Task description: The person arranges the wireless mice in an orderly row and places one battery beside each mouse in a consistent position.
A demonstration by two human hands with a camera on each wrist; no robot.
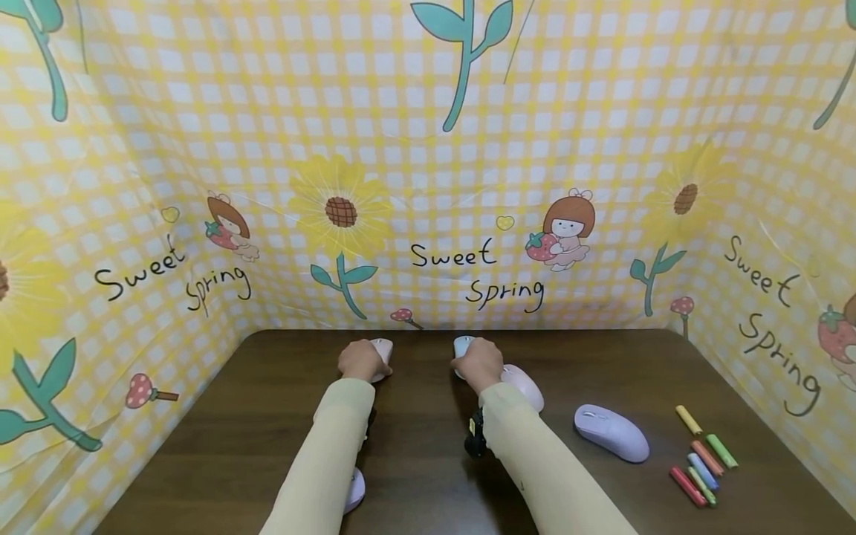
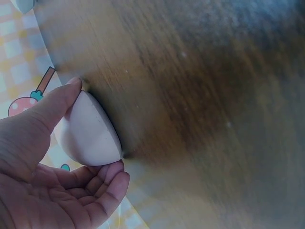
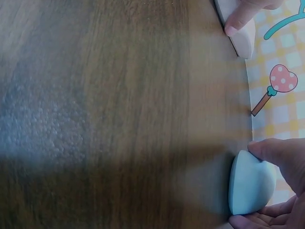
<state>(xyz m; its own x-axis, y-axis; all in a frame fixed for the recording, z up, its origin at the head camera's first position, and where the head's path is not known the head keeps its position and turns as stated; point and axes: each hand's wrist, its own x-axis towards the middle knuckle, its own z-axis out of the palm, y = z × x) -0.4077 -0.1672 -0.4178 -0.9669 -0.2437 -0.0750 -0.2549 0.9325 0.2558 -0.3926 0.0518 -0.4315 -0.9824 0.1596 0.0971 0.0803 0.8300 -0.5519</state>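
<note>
The left hand [image 1: 362,360] pinched a pale pink mouse [image 2: 90,131] between thumb and bent fingers; nearer the body, a lilac mouse [image 1: 357,490] lay partly hidden by the left sleeve [image 1: 317,461]. The right hand [image 1: 483,364] gripped a light-blue mouse [image 3: 252,186] likewise, thumb and fingers parted by its width. A pink mouse [image 1: 524,388] sat just beside that hand, so a careless backward pull risked knocking it. Farther right lay a purple mouse [image 1: 611,435], then small coloured sticks [image 1: 707,458], which a sweeping forearm might have scattered.
</note>
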